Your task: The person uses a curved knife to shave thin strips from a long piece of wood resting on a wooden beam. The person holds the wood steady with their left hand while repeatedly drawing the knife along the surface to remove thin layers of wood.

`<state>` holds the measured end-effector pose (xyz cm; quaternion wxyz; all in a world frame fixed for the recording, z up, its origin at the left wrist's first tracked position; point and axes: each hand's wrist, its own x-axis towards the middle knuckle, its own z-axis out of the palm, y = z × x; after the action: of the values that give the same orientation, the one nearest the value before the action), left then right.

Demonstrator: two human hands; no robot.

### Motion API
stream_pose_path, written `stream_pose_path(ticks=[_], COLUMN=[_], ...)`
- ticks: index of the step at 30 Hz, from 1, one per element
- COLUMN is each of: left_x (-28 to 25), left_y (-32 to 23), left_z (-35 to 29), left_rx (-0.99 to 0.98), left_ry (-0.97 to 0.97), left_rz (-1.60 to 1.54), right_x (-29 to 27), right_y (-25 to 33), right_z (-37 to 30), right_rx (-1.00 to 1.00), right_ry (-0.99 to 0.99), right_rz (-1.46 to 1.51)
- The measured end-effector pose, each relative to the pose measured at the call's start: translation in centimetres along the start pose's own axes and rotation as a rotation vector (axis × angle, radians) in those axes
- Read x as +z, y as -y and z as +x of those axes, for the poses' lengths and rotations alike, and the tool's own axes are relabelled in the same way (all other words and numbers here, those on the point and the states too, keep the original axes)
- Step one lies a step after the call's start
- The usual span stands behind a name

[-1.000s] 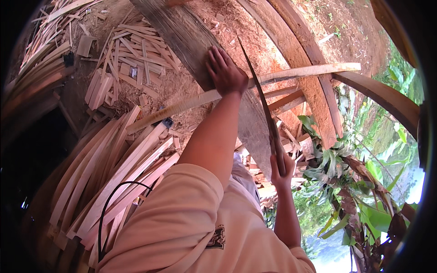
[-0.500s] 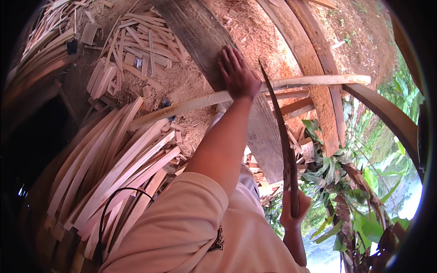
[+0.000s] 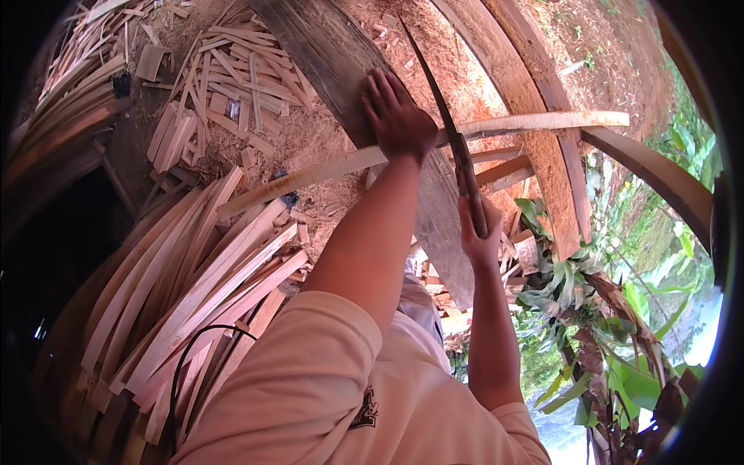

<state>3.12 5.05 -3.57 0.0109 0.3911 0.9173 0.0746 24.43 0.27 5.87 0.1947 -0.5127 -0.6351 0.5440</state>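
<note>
Head view: right fingers [image 3: 467, 221] gripping slim, tapering saw [image 3: 450, 124]; left fingers [image 3: 381, 91] extended flat on dark, grainy plank [image 3: 335, 58].

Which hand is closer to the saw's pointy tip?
Left. The left hand rests on the dark plank, short of the tip; the right hand grips the saw's handle, farther back.

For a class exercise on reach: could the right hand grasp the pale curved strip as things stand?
Probably not: the right hand is closed around the saw handle, so not free, though the pale curved strip lies nearby.
</note>
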Motion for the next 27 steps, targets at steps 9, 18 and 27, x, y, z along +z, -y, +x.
stream_pose_path(ticks=[9,18,27], left_x=[1.3,0.4,0.6], left_y=[0.5,0.0,-0.3], left_z=[0.3,0.1,1.1], left_rx=[-0.016,-0.009,-0.022], left_ry=[-0.043,0.034,0.017], left_rz=[-0.013,-0.036,0.023], right_x=[-6.2,-10.6,1.4], right_y=[4.2,16.3,5.3], right_z=[-16.4,-18.1,3.5], right_rx=[0.223,0.244,0.06], right_ry=[-0.024,0.004,-0.017], right_rz=[-0.12,-0.191,-0.077])
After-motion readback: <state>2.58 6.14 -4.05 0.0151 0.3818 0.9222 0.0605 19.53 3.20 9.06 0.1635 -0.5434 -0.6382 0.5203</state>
